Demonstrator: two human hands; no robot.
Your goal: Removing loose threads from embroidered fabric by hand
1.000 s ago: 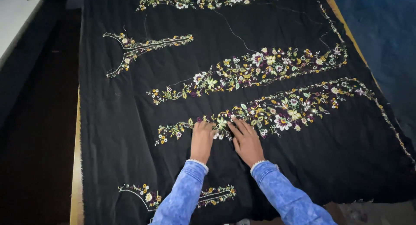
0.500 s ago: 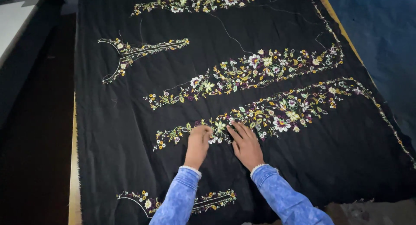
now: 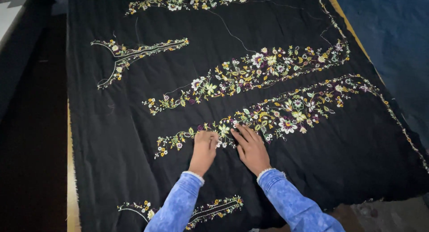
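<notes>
A wooden table edge [image 3: 70, 169] shows along the cloth's left side and at its upper right. Blue flooring [image 3: 393, 31] lies right; a pale surface [image 3: 11, 13] sits upper left.

- Left hand [image 3: 203, 148]: knuckles up, fingers curled under, palm down; sleeved forearm angled up from the bottom edge
- Right hand [image 3: 251, 147]: flat, fingers spread forward, close beside the left

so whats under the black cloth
A yellowish table edge shows along the left side of the black cloth. The rest of the surface is covered by the cloth, so it cannot be seen.
</notes>
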